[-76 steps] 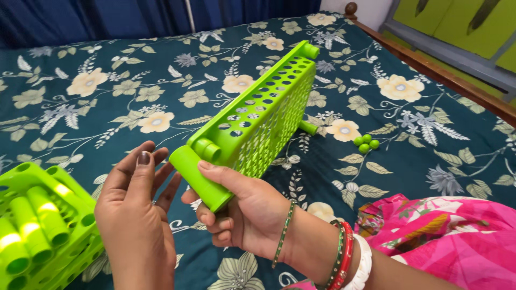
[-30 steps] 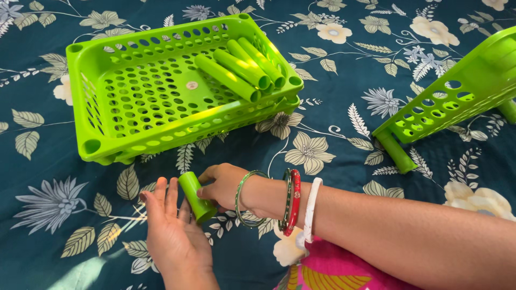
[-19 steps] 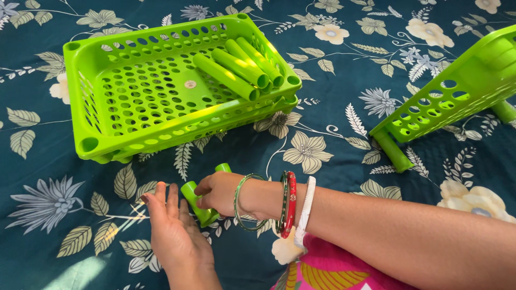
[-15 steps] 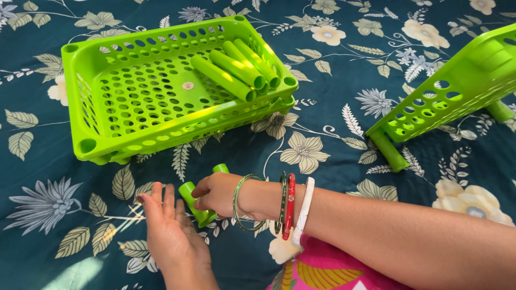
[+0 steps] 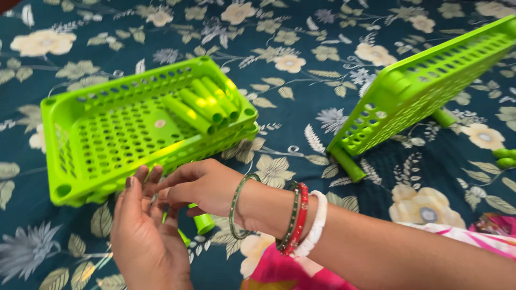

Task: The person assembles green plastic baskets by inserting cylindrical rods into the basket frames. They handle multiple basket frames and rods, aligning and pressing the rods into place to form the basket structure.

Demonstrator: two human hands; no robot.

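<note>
Two hands meet over a green plastic tube (image 5: 203, 222) on the floral bedspread (image 5: 301, 107).

The right hand (image 5: 201, 185) grasps the tube, partly hidden; the left hand (image 5: 145, 231) lies open-palmed against it, just below the perforated green tray (image 5: 70, 115) holding more tubes (image 5: 201, 104); a second tray (image 5: 424, 80) stands tilted, well apart.

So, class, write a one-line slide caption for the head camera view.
Both hands, left hand and right hand, hold a green tube beside a green perforated tray on floral cloth.

There is one small round sticker (image 5: 159, 123), pale with a dark middle, on the perforated floor of the green tray (image 5: 64, 115).
</note>
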